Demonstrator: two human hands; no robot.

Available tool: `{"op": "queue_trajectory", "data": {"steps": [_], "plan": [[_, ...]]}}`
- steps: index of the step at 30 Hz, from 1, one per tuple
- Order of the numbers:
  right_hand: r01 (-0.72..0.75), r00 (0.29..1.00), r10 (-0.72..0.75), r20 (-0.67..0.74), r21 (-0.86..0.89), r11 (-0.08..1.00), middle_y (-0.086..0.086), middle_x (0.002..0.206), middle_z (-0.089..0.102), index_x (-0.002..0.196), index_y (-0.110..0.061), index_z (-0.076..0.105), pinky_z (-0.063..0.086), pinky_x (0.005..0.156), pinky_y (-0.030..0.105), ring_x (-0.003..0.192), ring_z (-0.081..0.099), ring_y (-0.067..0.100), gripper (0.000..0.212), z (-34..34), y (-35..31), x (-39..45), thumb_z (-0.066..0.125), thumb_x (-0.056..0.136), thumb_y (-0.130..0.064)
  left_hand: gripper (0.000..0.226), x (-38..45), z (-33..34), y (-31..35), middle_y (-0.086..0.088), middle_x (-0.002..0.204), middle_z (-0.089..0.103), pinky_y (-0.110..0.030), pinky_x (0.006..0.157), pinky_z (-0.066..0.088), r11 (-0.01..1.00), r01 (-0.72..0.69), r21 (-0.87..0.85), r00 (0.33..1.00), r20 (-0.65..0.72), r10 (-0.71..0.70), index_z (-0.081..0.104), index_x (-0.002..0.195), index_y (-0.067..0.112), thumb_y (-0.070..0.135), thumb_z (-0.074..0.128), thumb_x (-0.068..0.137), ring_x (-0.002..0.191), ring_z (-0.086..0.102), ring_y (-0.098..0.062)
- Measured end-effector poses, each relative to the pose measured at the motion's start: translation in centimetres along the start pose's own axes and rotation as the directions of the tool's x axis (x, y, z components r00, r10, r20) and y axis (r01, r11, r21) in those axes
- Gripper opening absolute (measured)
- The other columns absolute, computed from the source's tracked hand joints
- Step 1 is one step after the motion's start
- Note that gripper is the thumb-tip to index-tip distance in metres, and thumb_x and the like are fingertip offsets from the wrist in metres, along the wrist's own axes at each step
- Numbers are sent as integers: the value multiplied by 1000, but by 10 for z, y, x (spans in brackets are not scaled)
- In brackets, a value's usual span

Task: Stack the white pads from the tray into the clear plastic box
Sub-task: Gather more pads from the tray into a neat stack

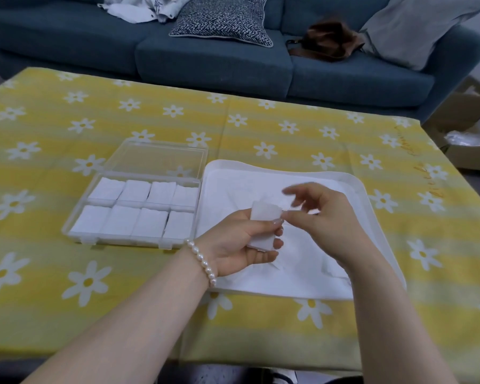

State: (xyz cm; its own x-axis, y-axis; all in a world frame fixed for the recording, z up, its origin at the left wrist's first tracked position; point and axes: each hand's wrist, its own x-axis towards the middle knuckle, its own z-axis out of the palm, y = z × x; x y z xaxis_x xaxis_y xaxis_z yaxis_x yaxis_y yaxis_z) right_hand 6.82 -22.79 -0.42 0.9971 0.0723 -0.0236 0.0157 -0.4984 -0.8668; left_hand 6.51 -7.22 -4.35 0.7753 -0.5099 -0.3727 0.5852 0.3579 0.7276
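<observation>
Head cam, so everything is seen from above the hands. My left hand [240, 242] is palm-up over the near-left part of the tray [377, 206], fingers curled round a small stack of white pads [263, 225], so that one's definitely gripping. A pearl bracelet [203, 261] sits on that wrist. My right hand [324, 217] hangs just at 3 o'clock of the stack, thumb and first finger coming together right at the stack's top right corner. It's blurry there, so I honestly can't tell if it's pinching a pad or just touching the edge; the other fingers are spread loosely above.

The tray is white with rounded corners, and its floor is covered in more loose white pads [302, 259], pretty hard to separate from each other since it's all white on white.

At 9 o'clock of the tray, just beside it, is the clear plastic box [78, 217] with its lid [161, 159] flipped open and lying flat toward 12 o'clock. Eight compartments in two rows of four, and each one already has pads in it [135, 191].

All of it sits on a yellow tablecloth with white daisies [67, 286]. Past the table at 12 o'clock is a blue sofa [205, 59] with a patterned cushion [222, 20], a brown bag [327, 40] and a grey pillow [416, 29]. Cardboard boxes [466, 112] are on the floor at about 2 o'clock.
</observation>
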Motion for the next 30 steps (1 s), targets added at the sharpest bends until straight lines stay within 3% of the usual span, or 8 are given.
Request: {"op": "queue_trajectory", "data": {"steps": [2,3,6,10,15,21,23,30], "plan": [[114,990,-101,98,-147,982,-15,115,53,127,-33,50,37,85,8,105,47,3,67,0,-2,-5,75,68,-13,15,0,-1,0,-3,72,60,-25,55,54,1000,-4,-4,1000,-7,4,62,103,10,6,58,89,61,59,-14],[162,978,-124,169,-232,959,-18,126,47,135,-35,39,32,96,14,117,38,2,81,2,-4,-7,76,65,-18,16,0,-2,0,-4,75,60,-26,57,55,1000,-9,2,1000,-8,9,62,104,9,5,58,89,63,60,-14],[289,949,-179,259,-492,821,-16,137,39,144,-34,25,16,100,23,128,24,5,101,16,-6,-11,79,59,-46,23,0,-1,0,-10,91,62,-32,63,57,999,-22,37,1000,15,21,61,113,7,4,55,91,76,64,-19],[323,946,-243,213,-623,713,-11,132,44,137,-27,38,15,99,28,127,27,11,90,24,-1,-9,76,60,-53,21,-1,-1,-1,-6,91,70,-35,67,56,998,-31,52,999,44,29,63,106,10,0,51,92,83,69,-19],[317,948,-252,193,-578,752,-14,117,50,117,-31,53,18,86,26,116,36,11,63,25,2,-6,75,59,-44,19,0,-1,-1,-7,91,67,-30,61,56,1000,-13,11,999,47,13,62,105,11,12,59,86,79,69,-16],[257,966,-203,161,-479,839,-15,113,54,120,-33,52,29,94,31,108,44,10,65,18,0,-6,76,60,-37,51,-1,-4,6,-8,113,65,-41,86,43,956,86,-281,975,219,-24,61,118,12,48,42,88,101,63,-25],[238,970,-181,163,-478,845,-15,112,54,120,-34,51,31,95,32,106,44,10,66,17,0,-6,76,59,-38,52,0,-4,5,-9,118,63,-41,86,42,947,99,-305,977,213,-33,61,121,12,46,35,92,101,62,-26],[222,971,-149,186,-485,846,-13,109,53,120,-37,51,30,92,32,106,42,10,72,17,1,-4,79,54,-47,50,0,-1,2,-3,100,69,-34,75,40,958,95,-271,987,154,-54,64,114,17,49,30,95,90,66,-21]]}}
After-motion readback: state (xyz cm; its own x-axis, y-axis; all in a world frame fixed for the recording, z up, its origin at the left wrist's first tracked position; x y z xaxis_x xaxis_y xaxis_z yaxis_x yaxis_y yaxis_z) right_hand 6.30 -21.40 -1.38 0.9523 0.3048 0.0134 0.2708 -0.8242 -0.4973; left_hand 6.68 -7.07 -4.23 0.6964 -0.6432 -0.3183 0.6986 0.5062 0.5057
